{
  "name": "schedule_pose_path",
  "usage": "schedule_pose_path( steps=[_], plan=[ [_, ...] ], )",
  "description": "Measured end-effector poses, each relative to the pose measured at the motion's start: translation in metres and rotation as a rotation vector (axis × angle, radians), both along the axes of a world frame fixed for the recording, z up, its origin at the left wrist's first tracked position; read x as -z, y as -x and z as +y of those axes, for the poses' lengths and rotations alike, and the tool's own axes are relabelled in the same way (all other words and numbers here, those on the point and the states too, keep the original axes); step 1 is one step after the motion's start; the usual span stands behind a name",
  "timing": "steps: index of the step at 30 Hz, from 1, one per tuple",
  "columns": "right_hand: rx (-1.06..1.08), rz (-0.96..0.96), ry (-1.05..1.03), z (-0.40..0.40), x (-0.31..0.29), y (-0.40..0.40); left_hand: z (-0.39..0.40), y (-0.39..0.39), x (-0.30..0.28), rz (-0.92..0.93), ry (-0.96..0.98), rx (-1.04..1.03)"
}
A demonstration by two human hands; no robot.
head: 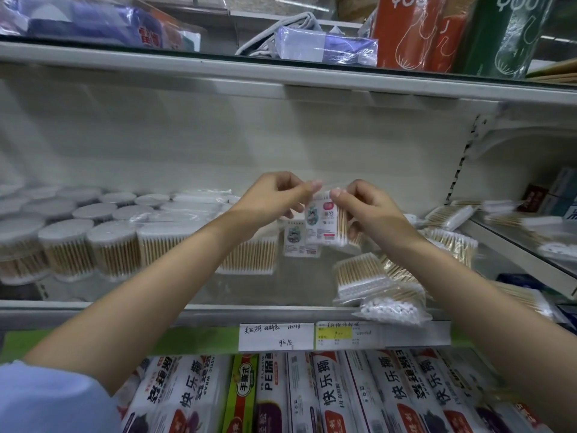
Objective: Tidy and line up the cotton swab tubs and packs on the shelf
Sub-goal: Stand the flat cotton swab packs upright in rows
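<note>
Boxed rolls of plastic wrap (327, 395) fill the near lower shelf beneath two handwritten price labels (276, 336), while orange and green packages (452, 32) and a bluish wrapped bundle (324, 46) sit on the top shelf

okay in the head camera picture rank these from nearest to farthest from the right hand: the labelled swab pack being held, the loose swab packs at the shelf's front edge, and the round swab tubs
1. The labelled swab pack: pinched in the right hand itself, shared with the left hand.
2. The loose swab packs: below the right hand, at the shelf's front edge.
3. The round swab tubs: far left, beyond the left arm.
</note>
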State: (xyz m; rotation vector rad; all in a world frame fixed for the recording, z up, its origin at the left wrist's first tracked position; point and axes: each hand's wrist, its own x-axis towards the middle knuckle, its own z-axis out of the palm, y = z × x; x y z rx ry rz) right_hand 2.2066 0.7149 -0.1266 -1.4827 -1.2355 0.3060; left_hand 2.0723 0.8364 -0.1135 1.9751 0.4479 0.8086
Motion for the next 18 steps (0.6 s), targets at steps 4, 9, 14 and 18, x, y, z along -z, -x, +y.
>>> schedule_pose_path(
  steps=[4, 9, 14, 18],
  plan=[
    [-0.095, 0.026, 0.017, -0.001, -0.003, 0.005, -0.002, 0.000, 0.004, -0.015, 0.035, 0.101],
    [0.060, 0.005, -0.059, 0.001, 0.001, -0.006, 0.005, 0.005, 0.008, -0.074, 0.214, 0.186],
    [0.018, 0.046, -0.056, 0.001, 0.002, -0.004, 0.009, 0.005, 0.009, -0.083, 0.291, 0.205],
    [0.001, 0.034, -0.071, 0.001, 0.001, -0.003, 0.011, 0.006, 0.009, -0.094, 0.303, 0.223]
  ],
)
